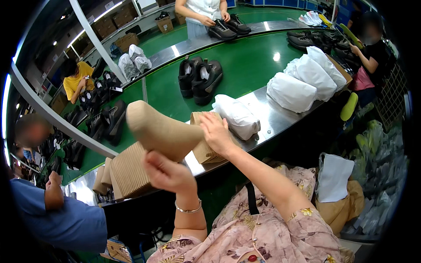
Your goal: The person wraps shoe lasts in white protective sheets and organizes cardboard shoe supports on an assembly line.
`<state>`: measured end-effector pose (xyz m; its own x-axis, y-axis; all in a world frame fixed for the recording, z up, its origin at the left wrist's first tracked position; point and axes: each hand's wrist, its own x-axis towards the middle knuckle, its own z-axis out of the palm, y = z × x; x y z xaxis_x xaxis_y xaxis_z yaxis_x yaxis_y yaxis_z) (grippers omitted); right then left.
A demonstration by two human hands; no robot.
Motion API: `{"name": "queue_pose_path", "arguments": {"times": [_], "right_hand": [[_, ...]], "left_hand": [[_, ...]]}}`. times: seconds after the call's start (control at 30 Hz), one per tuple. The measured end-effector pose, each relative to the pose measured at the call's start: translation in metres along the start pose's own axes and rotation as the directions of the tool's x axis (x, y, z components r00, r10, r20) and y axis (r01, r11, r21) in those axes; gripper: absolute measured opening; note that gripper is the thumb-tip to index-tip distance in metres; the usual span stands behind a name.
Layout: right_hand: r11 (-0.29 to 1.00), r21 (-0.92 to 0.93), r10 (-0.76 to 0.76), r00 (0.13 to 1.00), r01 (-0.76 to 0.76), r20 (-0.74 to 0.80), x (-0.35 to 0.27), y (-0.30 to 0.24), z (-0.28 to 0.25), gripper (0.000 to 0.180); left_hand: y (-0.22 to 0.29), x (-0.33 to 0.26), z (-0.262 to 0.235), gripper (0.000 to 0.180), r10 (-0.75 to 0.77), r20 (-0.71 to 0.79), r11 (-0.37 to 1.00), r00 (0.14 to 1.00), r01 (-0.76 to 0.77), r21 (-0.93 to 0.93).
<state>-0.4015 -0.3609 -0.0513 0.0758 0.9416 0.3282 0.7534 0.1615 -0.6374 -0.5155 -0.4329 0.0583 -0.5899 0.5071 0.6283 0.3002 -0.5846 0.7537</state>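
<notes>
A tan, foot-shaped shoe insert (161, 131) is raised over the near edge of the bench. My left hand (171, 172), slightly blurred, is curled at its lower edge and appears to hold it; the grip itself is partly hidden. My right hand (215, 133) lies with fingers extended over a pile of brown paper (205, 152), close to the insert's right end. Whether those fingertips touch the insert, I cannot tell. Left of my left hand stands a ridged row of nested tan inserts (129, 171). A white-wrapped bundle (237, 116) sits just beyond my right hand.
Dark shoes (202, 81) stand on the green conveyor belt (162, 79). More white-wrapped bundles (293, 91) line the metal ledge (263, 118) to the right. Across the belt, a person in white handles shoes (222, 30). A blue-shirted person (66, 215) is close on my left.
</notes>
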Motion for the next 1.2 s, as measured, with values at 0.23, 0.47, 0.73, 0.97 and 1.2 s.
{"name": "queue_pose_path", "arguments": {"times": [0.23,0.47,0.73,0.97,1.2], "right_hand": [[0.322,0.947,-0.031,0.999,-0.012,0.023,-0.081,-0.013,-0.156,0.081],[0.762,0.627,0.321,0.935,-0.160,-0.151,-0.210,0.046,-0.198,0.085],[0.737,0.521,0.541,0.838,-0.431,-0.073,-0.314,0.135,-0.215,0.094],[0.482,0.590,0.840,0.150,-0.648,-0.521,-0.423,0.379,-0.203,0.048],[0.132,0.122,0.798,0.032,-0.984,-0.602,-0.403,0.481,-0.189,0.058]], "left_hand": [[0.020,-0.012,0.007,0.024,-0.421,0.490,0.573,0.763,0.643,-0.508],[0.033,-0.150,0.073,0.030,-0.340,0.930,0.193,0.143,0.978,-0.080],[0.029,-0.284,0.109,0.025,-0.300,0.866,0.088,-0.400,0.892,0.443],[0.018,-0.315,0.122,0.028,-0.332,0.807,0.079,-0.489,0.838,0.540],[-0.004,-0.336,0.142,0.031,-0.382,0.769,0.088,-0.513,0.808,0.583]]}}
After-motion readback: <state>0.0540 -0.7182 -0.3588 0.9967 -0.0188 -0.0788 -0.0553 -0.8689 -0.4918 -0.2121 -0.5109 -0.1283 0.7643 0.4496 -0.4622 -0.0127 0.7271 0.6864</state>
